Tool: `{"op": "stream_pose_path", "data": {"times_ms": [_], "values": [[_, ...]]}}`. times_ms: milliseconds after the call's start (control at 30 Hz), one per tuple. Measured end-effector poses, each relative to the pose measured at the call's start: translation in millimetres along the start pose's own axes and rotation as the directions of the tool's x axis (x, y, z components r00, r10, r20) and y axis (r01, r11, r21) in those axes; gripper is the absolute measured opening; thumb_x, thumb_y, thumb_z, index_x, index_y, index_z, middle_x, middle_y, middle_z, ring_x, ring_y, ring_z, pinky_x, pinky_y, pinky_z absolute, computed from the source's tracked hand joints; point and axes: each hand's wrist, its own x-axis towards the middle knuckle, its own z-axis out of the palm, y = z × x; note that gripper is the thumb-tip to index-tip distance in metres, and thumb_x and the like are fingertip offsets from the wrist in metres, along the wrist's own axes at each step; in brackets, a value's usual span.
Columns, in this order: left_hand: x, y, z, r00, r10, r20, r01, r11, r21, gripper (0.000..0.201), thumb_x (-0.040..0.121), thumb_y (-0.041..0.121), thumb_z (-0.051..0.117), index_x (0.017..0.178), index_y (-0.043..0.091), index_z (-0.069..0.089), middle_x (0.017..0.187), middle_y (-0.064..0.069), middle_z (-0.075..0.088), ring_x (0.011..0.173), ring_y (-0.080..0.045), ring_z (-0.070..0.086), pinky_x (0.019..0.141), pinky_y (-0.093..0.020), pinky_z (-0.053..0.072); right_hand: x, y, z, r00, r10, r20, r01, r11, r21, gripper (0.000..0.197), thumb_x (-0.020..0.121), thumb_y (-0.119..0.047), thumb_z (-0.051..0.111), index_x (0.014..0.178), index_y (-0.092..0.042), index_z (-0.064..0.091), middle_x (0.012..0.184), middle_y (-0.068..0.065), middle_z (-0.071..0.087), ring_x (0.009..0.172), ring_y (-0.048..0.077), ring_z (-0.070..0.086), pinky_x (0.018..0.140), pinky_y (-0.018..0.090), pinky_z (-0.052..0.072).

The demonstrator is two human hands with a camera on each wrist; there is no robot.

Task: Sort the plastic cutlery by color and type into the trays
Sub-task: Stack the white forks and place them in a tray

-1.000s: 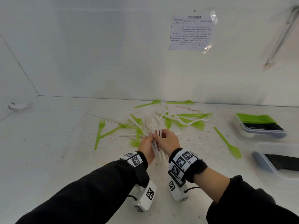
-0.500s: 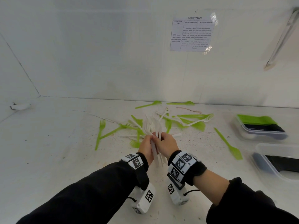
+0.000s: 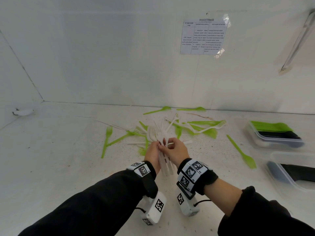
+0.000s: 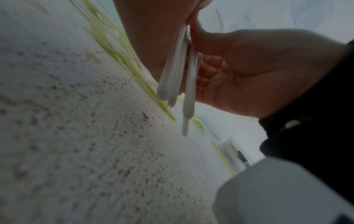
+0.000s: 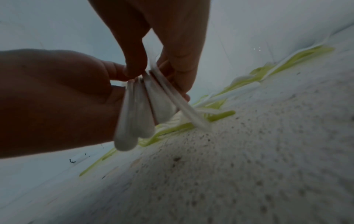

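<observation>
**Head view: white fork bundle held in both hands above the cutlery pile**

Head view shows the left hand (image 3: 152, 155) and right hand (image 3: 177, 153) meeting over the near edge of the cutlery pile (image 3: 179, 130) on the white table (image 3: 59, 167). Both hands grip one bundle of white forks (image 3: 161, 142).

- **Bundle appearance:** thin, matte white plastic. The tined heads fan out away from the person; the handles hang down between the wrists. The right wrist view shows the handle ends as flat, rounded tabs, stacked side by side and slightly splayed.
- **Left hand:** fingers and thumb curled round the handles of the bundle.
- **Right hand:** fingertips pinch the bundle from the opposite side, thumb against the handles.
- **Bundle position:** raised off the table, directly in front of the pile, handle ends just clear of the surface.

The pile consists of lime-green and white pieces lying crossed and overlapping. A green fork (image 3: 106, 142) lies apart to the left; a green spoon (image 3: 242, 153) lies apart to the right.

Two clear trays stand at the right edge. The far tray (image 3: 274, 142) holds green cutlery above black cutlery. The near tray (image 3: 289, 176) holds black cutlery.
</observation>
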Motion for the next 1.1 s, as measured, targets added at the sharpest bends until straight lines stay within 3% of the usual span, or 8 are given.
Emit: {"op": "stream_pose_path", "data": {"times_ms": [67, 333, 500, 633, 767, 867, 967, 1100], "values": [[-1.4, -0.2, -1.0, 1.000, 0.003, 0.004, -0.003, 1.000, 0.005, 0.034, 0.096, 0.022, 0.033, 0.084, 0.009, 0.062, 0.070, -0.008, 0.067, 0.062, -0.016, 0.063, 0.050, -0.022, 0.049, -0.1, 1.7, 1.8, 1.000, 0.023, -0.005, -0.023, 0.999, 0.031, 0.027, 0.080, -0.025, 0.072, 0.099, -0.015, 0.057, 0.095, 0.007, 0.066, 0.091, 0.021, 0.065, 0.081, 0.033, 0.054], [-3.0, -2.1, -6.3, 0.999, 0.000, 0.039, 0.000, 1.000, 0.006, 0.035, 0.099, 0.023, 0.031, 0.102, 0.005, 0.060, 0.092, -0.013, 0.066, 0.079, -0.019, 0.064, 0.056, -0.024, 0.054, -3.6, -1.3, 9.3, 1.000, -0.015, 0.021, 0.016, 0.999, -0.038, 0.019, 0.084, -0.029, 0.067, 0.067, -0.028, 0.057, 0.077, -0.003, 0.064, 0.082, 0.019, 0.065, 0.083, 0.035, 0.055], [-2.9, 0.1, -13.6, 0.999, 0.028, 0.017, -0.028, 0.999, 0.036, 0.035, 0.099, 0.024, 0.033, 0.109, 0.003, 0.060, 0.095, -0.014, 0.067, 0.074, -0.017, 0.064, 0.054, -0.025, 0.053, -5.8, -3.3, 13.2, 0.998, -0.022, 0.062, 0.024, 0.999, -0.029, 0.013, 0.086, -0.025, 0.065, 0.076, -0.017, 0.068, 0.078, 0.004, 0.069, 0.080, 0.022, 0.068, 0.085, 0.042, 0.056], [-4.7, 1.6, -20.3, 0.998, -0.025, 0.062, 0.025, 1.000, -0.011, 0.043, 0.101, 0.031, 0.031, 0.122, 0.004, 0.055, 0.101, -0.011, 0.067, 0.084, -0.016, 0.064, 0.064, -0.026, 0.051, -8.1, -5.8, 19.2, 1.000, -0.016, 0.026, 0.016, 1.000, -0.004, 0.020, 0.088, -0.022, 0.063, 0.103, -0.010, 0.062, 0.094, 0.012, 0.067, 0.087, 0.027, 0.067, 0.080, 0.041, 0.057], [-6.1, 4.8, -25.7, 0.999, -0.017, 0.044, 0.018, 1.000, -0.019, 0.042, 0.099, 0.029, 0.037, 0.130, 0.003, 0.049, 0.121, -0.018, 0.061, 0.092, -0.019, 0.063, 0.065, -0.028, 0.050, -11.3, -6.1, 28.2, 0.997, -0.049, 0.052, 0.052, 0.997, -0.063, 0.016, 0.090, -0.023, 0.058, 0.074, -0.021, 0.057, 0.080, 0.003, 0.063, 0.081, 0.022, 0.062, 0.078, 0.036, 0.052], [-4.8, 8.0, -29.8, 1.000, 0.022, 0.009, -0.022, 0.999, -0.032, 0.038, 0.099, 0.024, 0.040, 0.128, 0.001, 0.048, 0.123, -0.021, 0.059, 0.096, -0.023, 0.063, 0.065, -0.029, 0.049, -13.5, -8.6, 36.4, 0.997, -0.072, 0.035, 0.075, 0.994, -0.083, 0.026, 0.091, -0.019, 0.053, 0.067, -0.012, 0.049, 0.066, 0.005, 0.049, 0.069, 0.020, 0.049, 0.067, 0.032, 0.042], [-2.9, 10.9, -36.1, 0.999, 0.038, -0.007, -0.038, 0.998, -0.058, 0.040, 0.099, 0.026, 0.041, 0.128, -0.001, 0.049, 0.122, -0.023, 0.060, 0.104, -0.028, 0.062, 0.069, -0.029, 0.052, -15.0, -14.5, 43.2, 0.996, -0.083, -0.010, 0.082, 0.993, -0.086, 0.018, 0.092, -0.017, 0.053, 0.081, -0.004, 0.059, 0.075, 0.007, 0.057, 0.077, 0.022, 0.054, 0.073, 0.034, 0.045], [-4.0, 13.4, -48.0, 0.999, 0.010, 0.053, -0.005, 0.997, -0.082, 0.048, 0.101, 0.034, 0.034, 0.133, 0.001, 0.047, 0.130, -0.021, 0.055, 0.106, -0.026, 0.059, 0.077, -0.031, 0.049, -15.5, -20.8, 48.5, 0.997, -0.011, -0.076, 0.013, 1.000, 0.014, 0.025, 0.085, -0.021, 0.065, 0.108, -0.015, 0.056, 0.094, 0.001, 0.064, 0.087, 0.015, 0.061, 0.079, 0.024, 0.048]]}}
